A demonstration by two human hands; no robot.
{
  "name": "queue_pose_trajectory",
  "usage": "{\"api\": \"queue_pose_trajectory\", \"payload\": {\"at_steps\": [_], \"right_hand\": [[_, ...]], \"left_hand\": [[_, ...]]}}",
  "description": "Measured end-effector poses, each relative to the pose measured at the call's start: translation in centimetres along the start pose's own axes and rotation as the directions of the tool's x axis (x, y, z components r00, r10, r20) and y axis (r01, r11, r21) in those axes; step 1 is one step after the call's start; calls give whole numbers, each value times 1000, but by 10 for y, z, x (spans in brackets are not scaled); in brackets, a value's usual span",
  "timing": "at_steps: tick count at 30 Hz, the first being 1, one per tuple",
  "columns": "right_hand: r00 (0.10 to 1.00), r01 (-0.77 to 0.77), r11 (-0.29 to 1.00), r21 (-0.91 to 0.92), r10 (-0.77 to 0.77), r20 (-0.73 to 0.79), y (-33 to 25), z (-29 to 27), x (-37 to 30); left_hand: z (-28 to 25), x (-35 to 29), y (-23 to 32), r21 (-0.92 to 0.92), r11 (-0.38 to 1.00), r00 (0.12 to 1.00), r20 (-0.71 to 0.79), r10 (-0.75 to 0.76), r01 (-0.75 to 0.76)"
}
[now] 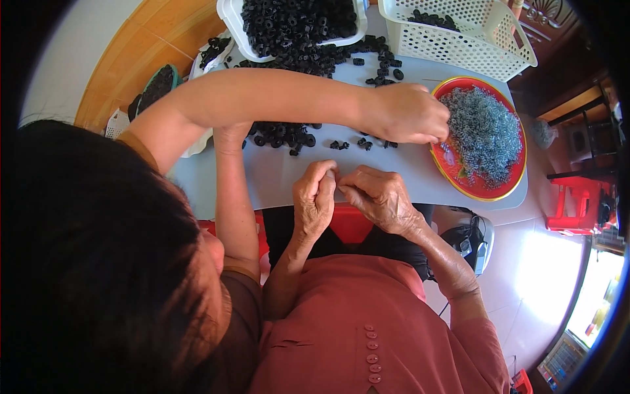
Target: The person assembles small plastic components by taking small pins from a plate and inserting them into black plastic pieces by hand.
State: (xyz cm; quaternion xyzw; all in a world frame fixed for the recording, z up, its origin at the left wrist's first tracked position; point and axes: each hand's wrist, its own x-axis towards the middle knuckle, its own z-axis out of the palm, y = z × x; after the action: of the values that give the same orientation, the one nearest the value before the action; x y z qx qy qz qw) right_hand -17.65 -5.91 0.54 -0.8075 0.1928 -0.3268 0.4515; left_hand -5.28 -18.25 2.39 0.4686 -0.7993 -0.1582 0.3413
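My left hand [315,200] and my right hand [382,199] meet just over the near edge of the grey table [420,180]. Both have thumb and fingers pinched, with the fingertips almost touching. Whatever sits between them is too small and hidden to name. Beyond my fingers lie a few loose black ring-like parts [339,145]. To the right stands a red bowl with a yellow rim [502,192], heaped with tiny shiny grey-blue pieces [484,134]. A co-worker's hand [410,115] reaches across in front of me and touches the bowl's left side.
A white tub [363,29] piled with black parts stands at the far side, with more black parts [282,134] spilled before it. A perforated white basket [453,52] stands at the back right. The co-worker's head [111,262] and arms fill the left. A red stool [572,207] stands right.
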Motion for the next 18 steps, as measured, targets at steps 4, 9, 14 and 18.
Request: {"api": "queue_pose_trajectory", "payload": {"at_steps": [4, 9, 14, 18], "right_hand": [[999, 13, 999, -37, -15, -32, 5, -9, -5], [996, 70, 998, -3, -70, -53, 2, -1, -1], [998, 37, 999, -15, -38, -47, 7, -8, -6], [999, 29, 999, -33, -30, -27, 4, -8, -6]], "left_hand": [[19, 27, 43, 154, 813, 690, 630, 358, -562], [15, 22, 55, 239, 797, 728, 603, 326, -554], [32, 25, 43, 213, 762, 722, 543, 428, -612], [29, 26, 38, 184, 787, 730, 541, 419, -588]]}}
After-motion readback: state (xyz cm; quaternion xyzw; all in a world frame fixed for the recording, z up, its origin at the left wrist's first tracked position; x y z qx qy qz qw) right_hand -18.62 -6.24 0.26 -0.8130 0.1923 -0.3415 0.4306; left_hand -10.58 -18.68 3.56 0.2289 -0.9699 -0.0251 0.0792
